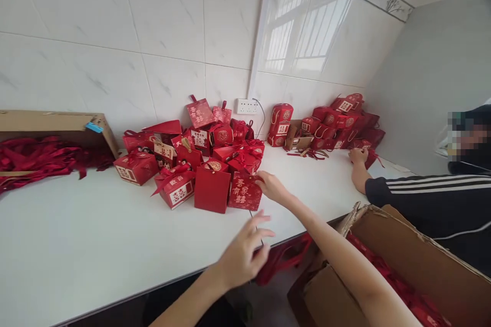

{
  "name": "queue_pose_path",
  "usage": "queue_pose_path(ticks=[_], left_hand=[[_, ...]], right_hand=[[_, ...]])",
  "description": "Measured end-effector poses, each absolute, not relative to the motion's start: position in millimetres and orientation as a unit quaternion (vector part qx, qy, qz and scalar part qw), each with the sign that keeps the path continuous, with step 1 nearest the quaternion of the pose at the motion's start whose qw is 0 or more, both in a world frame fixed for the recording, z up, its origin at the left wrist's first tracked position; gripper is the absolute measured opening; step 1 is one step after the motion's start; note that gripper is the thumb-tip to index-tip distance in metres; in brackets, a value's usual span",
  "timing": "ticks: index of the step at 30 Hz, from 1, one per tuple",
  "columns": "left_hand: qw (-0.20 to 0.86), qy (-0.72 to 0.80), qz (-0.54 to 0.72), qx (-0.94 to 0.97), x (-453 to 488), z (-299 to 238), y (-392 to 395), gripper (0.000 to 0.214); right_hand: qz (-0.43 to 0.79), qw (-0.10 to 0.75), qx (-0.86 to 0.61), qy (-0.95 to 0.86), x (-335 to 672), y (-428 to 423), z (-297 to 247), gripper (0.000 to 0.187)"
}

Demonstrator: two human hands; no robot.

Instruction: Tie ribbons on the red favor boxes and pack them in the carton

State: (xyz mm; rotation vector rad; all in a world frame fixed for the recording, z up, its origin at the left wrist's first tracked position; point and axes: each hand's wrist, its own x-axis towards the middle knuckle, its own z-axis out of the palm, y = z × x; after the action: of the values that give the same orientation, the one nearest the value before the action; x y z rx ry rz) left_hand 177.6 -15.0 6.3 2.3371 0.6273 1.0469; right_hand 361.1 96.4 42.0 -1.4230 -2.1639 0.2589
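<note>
My right hand [271, 186] reaches over the white table [76, 245] and grips the right edge of a red gift box [244, 191] with gold characters. That box stands at the front of a heap of red gift boxes [199, 158], next to a plain red box [211, 190]. My left hand [245, 253] hovers over the table's front edge, fingers curled and pinched around a thin dark string that runs up toward the gripped box.
A cardboard box [57, 127] spilling red ribbons [42, 158] lies at the left. A second pile of red boxes [337, 122] sits at the back right, where another person's hand [358, 156] rests. An open carton [406, 265] stands below right. A wall socket [247, 106] is behind.
</note>
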Motion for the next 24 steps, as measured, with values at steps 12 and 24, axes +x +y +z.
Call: queue_pose_path(ticks=[12,24], left_hand=[[0.535,0.281,0.286,0.743,105,58,46,0.058],[0.295,0.481,0.442,0.697,78,-7,18,0.029]], right_hand=[[0.353,0.325,-0.246,-0.842,330,38,115,0.024],[0.461,0.503,-0.416,-0.602,284,53,57,0.049]])
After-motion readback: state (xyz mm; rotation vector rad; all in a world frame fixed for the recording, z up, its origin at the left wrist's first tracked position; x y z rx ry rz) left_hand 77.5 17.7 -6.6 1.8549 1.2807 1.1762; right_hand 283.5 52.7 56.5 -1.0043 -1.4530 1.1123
